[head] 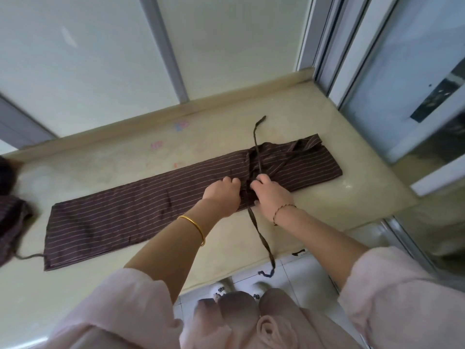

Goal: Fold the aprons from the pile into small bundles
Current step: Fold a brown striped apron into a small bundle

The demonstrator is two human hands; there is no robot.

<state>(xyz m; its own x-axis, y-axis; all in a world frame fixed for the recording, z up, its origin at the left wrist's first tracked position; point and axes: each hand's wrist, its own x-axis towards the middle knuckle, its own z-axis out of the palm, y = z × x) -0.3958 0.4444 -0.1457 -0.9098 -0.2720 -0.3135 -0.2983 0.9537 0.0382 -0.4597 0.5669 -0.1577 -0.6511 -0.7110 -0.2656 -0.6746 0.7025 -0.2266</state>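
Observation:
A dark brown apron with thin pale stripes [130, 210] lies folded into a long strip across the beige counter [327, 205]. Its dark strap [259, 227] crosses the strip, with one end lying toward the window and the other hanging over the front edge. My left hand [222, 195] grips bunched cloth near the strip's middle. My right hand [271, 193], right beside it, pinches the strap where it crosses the cloth. More striped apron cloth [10, 222] sits in a heap at the left edge, partly out of view.
The counter ends in a raised lip [176, 114] under frosted window panes at the back. A sliding door frame [352, 71] stands at the right. White floor tiles [302, 273] and my feet show below the counter's front edge.

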